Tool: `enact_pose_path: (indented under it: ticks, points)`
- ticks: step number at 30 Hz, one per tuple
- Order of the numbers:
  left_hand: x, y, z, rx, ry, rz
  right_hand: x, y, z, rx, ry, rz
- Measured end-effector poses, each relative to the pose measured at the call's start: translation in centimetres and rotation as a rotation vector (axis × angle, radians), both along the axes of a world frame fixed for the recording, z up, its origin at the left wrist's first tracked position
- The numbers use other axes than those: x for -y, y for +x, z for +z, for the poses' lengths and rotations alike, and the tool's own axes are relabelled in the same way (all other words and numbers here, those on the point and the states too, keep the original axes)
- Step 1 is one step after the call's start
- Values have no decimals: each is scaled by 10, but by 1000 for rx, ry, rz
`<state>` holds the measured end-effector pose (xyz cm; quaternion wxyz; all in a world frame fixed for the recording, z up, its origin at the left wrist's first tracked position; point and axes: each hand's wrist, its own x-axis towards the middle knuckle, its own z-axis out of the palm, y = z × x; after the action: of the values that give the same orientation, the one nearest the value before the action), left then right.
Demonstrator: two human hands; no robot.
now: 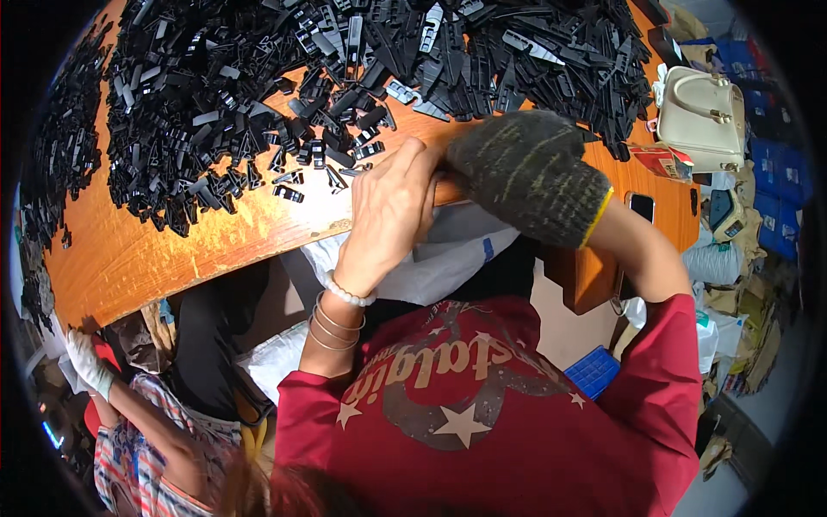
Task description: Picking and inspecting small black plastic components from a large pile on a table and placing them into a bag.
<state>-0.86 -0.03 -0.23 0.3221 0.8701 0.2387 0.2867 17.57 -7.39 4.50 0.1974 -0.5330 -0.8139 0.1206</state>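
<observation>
At the near edge of the wooden table (284, 233), both of my hands meet. My bare left hand (389, 200), with a beaded bracelet and thin bangles at its wrist, has its fingers curled together; anything in them is hidden. A dark knitted glove with a yellow cuff covers my right hand (532, 177). Its fingers are bent in against the left fingertips, and what they grip cannot be made out. Just beyond my left hand lie small black plastic clips (314, 153). Longer flat black plastic pieces (482, 73) are heaped past my right hand.
White sacking (439, 271) hangs below the table edge over my lap. To the right stand a cream handbag (702, 121), a phone (641, 207) and blue crates (775, 181). A blue basket (593, 372) is lower right. At lower left, another person's white-gloved hand (89, 362) reaches the table corner.
</observation>
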Motion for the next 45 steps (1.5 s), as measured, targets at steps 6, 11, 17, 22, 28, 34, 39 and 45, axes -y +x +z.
enact_pose_path:
  ticks: [6, 11, 17, 22, 28, 34, 39, 45]
  points:
    - [2, -2, -2, -7, -46, -19, -10, -10, 34, 541, -464, 130]
    - [1, -3, -5, 5, -25, -29, -18, -16, 24, 505, -404, 55]
    - [0, 5, -8, 104, 62, 54, -12, -10, -8, 188, 211, -10]
    - [3, 1, -4, 30, 95, 90, 28, -26, 23, 12, -224, -499]
    - [11, 4, -5, 242, 211, 213, 63, -26, 1, -863, -168, -709]
    - [18, -3, 15, 389, -1009, -155, 63, -32, -10, -1062, -172, -557]
    - [32, -5, 12, 535, -1155, -297, 64, -34, -13, -1007, -132, -438]
    - [37, -3, 33, 322, -1192, -18, 67, -33, -16, -889, -164, -382]
